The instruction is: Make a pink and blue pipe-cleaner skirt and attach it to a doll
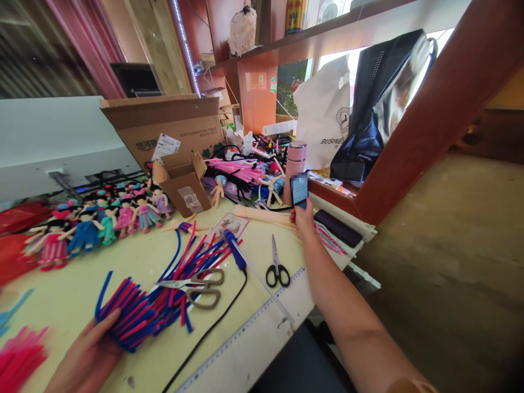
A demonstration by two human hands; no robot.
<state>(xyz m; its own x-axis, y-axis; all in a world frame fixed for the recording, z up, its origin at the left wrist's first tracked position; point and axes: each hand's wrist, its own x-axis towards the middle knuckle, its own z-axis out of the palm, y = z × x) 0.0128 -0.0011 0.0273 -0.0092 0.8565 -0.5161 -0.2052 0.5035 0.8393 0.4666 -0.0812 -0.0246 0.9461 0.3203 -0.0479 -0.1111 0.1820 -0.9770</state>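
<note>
Left hand [88, 349]: gripping a bundle of blue and pinkish-red fuzzy strips [131, 316], thumb on top, remaining fingers mostly hidden from me under the bundle. Bundle is at the near left of the pale table [151, 371]. Right hand [304, 218]: arm stretched out, fingers clasped round the lower end of a phone [299, 190], held upright, screen lit, part of it pixelated, can't read it. Phone sits in front of a pink flask [296, 154].

Next to the bundle: more loose strips [180, 273], same colours, with grey-handled scissors [207, 275] lying across them, blades apart. Blue corded tool [234, 248] just right of the pile, cord running toward the near edge. Black-handled scissors [278, 267] further right, points away from the person. Dark flat slab [338, 228] past the right wrist.

Far left: cluster of small dolls [98, 221], blurry, can't count them. Small open cardboard box [184, 188] beside them, bigger carton [180, 128] behind. Hot-pink strips [22, 357] in the near left corner. White bag [321, 114] and shiny black bag [380, 98] stand side by side at back right.
</note>
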